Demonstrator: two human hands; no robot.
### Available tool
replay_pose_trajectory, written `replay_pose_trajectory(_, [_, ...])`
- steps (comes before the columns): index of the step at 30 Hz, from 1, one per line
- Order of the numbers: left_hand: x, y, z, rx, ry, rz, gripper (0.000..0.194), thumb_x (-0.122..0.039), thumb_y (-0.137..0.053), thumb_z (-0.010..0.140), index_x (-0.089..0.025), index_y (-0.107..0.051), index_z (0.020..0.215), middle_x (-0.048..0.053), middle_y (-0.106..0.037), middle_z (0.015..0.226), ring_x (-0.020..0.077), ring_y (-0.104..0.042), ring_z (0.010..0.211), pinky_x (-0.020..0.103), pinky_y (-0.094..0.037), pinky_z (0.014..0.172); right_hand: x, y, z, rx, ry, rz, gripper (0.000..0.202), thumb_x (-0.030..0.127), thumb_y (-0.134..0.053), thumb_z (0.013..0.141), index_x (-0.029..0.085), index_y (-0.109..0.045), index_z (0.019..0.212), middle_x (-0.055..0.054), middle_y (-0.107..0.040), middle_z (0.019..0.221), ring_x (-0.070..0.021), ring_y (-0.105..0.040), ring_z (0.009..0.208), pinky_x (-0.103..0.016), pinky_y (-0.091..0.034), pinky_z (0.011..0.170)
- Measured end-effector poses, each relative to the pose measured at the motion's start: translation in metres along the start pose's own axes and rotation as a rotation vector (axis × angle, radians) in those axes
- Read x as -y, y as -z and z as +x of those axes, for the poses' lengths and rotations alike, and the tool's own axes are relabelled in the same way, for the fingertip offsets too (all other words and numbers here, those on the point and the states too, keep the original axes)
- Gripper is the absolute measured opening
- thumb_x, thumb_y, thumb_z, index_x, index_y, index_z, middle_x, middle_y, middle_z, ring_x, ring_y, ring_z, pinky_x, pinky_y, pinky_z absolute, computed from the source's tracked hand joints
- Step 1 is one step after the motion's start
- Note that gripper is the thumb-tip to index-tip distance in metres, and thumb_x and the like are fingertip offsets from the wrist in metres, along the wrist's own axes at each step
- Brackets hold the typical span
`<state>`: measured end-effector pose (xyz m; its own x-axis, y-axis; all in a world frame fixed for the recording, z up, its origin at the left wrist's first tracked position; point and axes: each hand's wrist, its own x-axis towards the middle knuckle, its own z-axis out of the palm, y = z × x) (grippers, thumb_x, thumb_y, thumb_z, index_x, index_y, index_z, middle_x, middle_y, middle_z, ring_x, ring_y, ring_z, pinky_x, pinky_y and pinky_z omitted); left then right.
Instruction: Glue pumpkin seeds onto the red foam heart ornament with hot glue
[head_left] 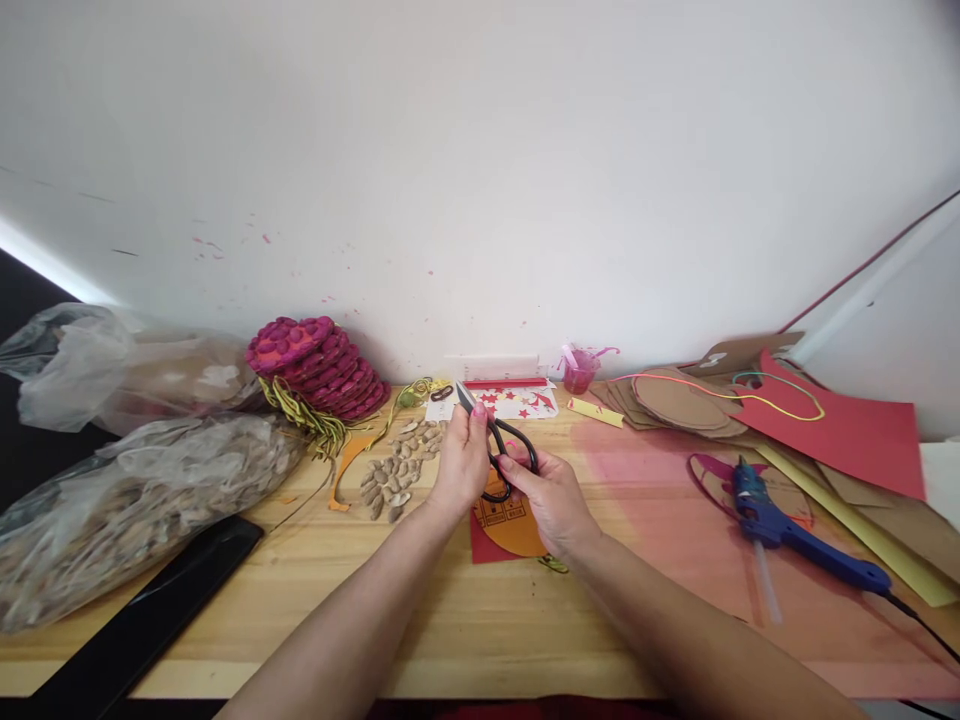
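Black-handled scissors (498, 446) are held between my two hands above the middle of the table, blades pointing up and left. My left hand (463, 458) is closed on them near the blades, thumb on top. My right hand (553, 497) pinches at the handle loops; a bit of pink shows by its fingers, too small to make out. Beneath lie an orange disc (517, 530) with printed marks and a red sheet (484, 545). Some green-yellow string (553, 565) peeks out below my right hand.
Peanuts (394, 475) lie left of my hands, beside an orange paper strip (346, 470). A stack of magenta discs (319, 365) and bags of peanuts (142, 505) stand left. A blue glue gun (795, 540), cardboard discs (686, 405) and red paper (840, 425) lie right.
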<state>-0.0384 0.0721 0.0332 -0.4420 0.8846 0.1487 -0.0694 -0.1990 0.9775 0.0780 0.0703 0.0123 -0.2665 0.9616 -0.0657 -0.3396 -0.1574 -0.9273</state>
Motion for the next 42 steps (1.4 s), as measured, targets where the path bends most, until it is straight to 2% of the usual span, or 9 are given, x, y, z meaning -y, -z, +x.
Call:
replay_pose_trajectory(7, [0.003, -0.005, -0.008, 0.064, -0.07, 0.122, 0.031, -0.048, -0.054, 0.093, -0.02, -0.054, 0.081, -0.003, -0.049, 0.067, 0.014, -0.043, 0.061, 0.025, -0.036, 0.059, 0.006, 0.001, 0.002, 0.014, 0.017, 0.006, 0.033, 0.042, -0.086, 0.059, 0.018, -0.069, 0.074, 0.001, -0.065, 0.07, -0.0155, -0.058, 0.067, -0.03, -0.048, 0.066])
replay_pose_trajectory(11, [0.003, -0.01, -0.016, 0.138, -0.097, 0.151, 0.03, -0.046, -0.053, 0.094, -0.02, -0.055, 0.079, -0.001, -0.053, 0.069, 0.0148, -0.047, 0.065, 0.025, -0.039, 0.062, 0.007, 0.004, 0.005, 0.028, 0.039, -0.072, 0.035, 0.048, -0.081, 0.066, 0.018, -0.066, 0.072, 0.003, -0.057, 0.061, -0.0116, -0.05, 0.056, -0.026, -0.04, 0.054])
replay_pose_trajectory(14, [0.001, -0.01, -0.018, 0.157, -0.122, 0.139, 0.032, -0.049, -0.05, 0.095, -0.02, -0.056, 0.082, -0.001, -0.054, 0.073, 0.0147, -0.048, 0.067, 0.025, -0.04, 0.064, 0.013, 0.008, 0.009, 0.096, 0.074, -0.17, 0.038, 0.053, -0.077, 0.071, 0.018, -0.062, 0.069, 0.005, -0.052, 0.058, -0.01, -0.044, 0.052, -0.024, -0.035, 0.049])
replay_pose_trajectory(19, [-0.003, -0.005, -0.011, 0.212, 0.017, 0.016, 0.043, -0.061, -0.05, 0.09, -0.02, -0.06, 0.087, -0.004, -0.047, 0.06, 0.0118, -0.041, 0.051, 0.022, -0.034, 0.049, 0.027, 0.017, 0.011, 0.196, 0.198, -0.384, 0.041, 0.059, -0.061, 0.085, 0.021, -0.061, 0.07, 0.002, -0.055, 0.061, -0.0132, -0.047, 0.055, -0.026, -0.037, 0.051])
replay_pose_trajectory(22, [-0.002, -0.004, -0.01, 0.232, 0.025, -0.009, 0.042, -0.06, -0.059, 0.086, -0.018, -0.06, 0.081, -0.004, -0.048, 0.06, 0.0105, -0.041, 0.05, 0.021, -0.032, 0.047, 0.029, 0.02, 0.009, 0.184, 0.278, -0.498, 0.042, 0.058, -0.058, 0.088, 0.022, -0.058, 0.066, 0.002, -0.052, 0.057, -0.0146, -0.045, 0.056, -0.028, -0.035, 0.054])
replay_pose_trajectory(26, [-0.001, -0.004, -0.01, 0.162, 0.031, -0.04, 0.04, -0.058, -0.058, 0.087, -0.019, -0.058, 0.079, -0.004, -0.048, 0.058, 0.0098, -0.041, 0.048, 0.021, -0.032, 0.046, 0.022, 0.017, 0.005, 0.117, 0.319, -0.562, 0.044, 0.057, -0.051, 0.093, 0.024, -0.053, 0.065, 0.002, -0.049, 0.055, -0.0154, -0.044, 0.055, -0.029, -0.034, 0.055])
replay_pose_trajectory(31, [-0.004, 0.0, -0.004, 0.01, 0.096, -0.143, 0.039, -0.056, -0.066, 0.08, -0.018, -0.057, 0.077, -0.006, -0.045, 0.055, 0.0076, -0.038, 0.043, 0.02, -0.03, 0.043, 0.007, 0.008, -0.003, 0.071, 0.237, -0.521, 0.043, 0.059, -0.041, 0.096, 0.025, -0.049, 0.071, 0.003, -0.05, 0.058, -0.0149, -0.049, 0.049, -0.028, -0.035, 0.046])
replay_pose_trajectory(36, [-0.013, 0.006, 0.006, -0.036, 0.111, -0.162, 0.041, -0.058, -0.066, 0.078, -0.018, -0.055, 0.077, -0.007, -0.043, 0.055, 0.0063, -0.035, 0.043, 0.018, -0.03, 0.042, 0.0, 0.004, -0.008, 0.139, 0.119, -0.437, 0.039, 0.06, -0.041, 0.096, 0.025, -0.05, 0.081, 0.004, -0.054, 0.054, -0.0134, -0.05, 0.043, -0.026, -0.035, 0.041])
replay_pose_trajectory(42, [-0.014, 0.012, 0.012, -0.042, 0.111, -0.151, 0.043, -0.062, -0.06, 0.082, -0.02, -0.056, 0.082, -0.008, -0.038, 0.052, 0.0062, -0.03, 0.04, 0.017, -0.022, 0.039, 0.012, 0.009, 0.001, 0.299, -0.048, -0.337, 0.034, 0.052, -0.065, 0.084, 0.022, -0.051, 0.086, 0.005, -0.059, 0.06, -0.0114, -0.055, 0.049, -0.021, -0.039, 0.043])
